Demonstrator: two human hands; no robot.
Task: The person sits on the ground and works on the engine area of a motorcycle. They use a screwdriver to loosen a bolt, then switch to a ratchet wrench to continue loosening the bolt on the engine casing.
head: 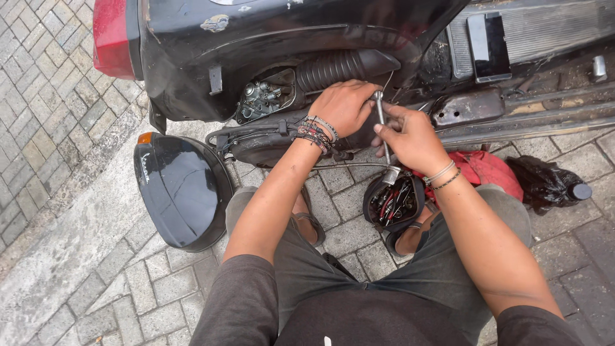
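Both hands grip a slim steel socket wrench [383,131]: left hand [346,106] curled round its top, right hand [413,138] closed on the shaft, beside the ribbed rubber hose [330,69] of a black scooter [275,38]. Round tool pouch [392,202], glossy side panel [181,189] on pavers [57,109].

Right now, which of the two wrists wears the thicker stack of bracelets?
The left hand, whose wrist carries a thick bundle of dark and beaded bracelets. The right hand has only two thin bands.

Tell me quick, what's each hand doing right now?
Left hand: closed on the top of the metal wrench.
Right hand: closed around the wrench shaft.
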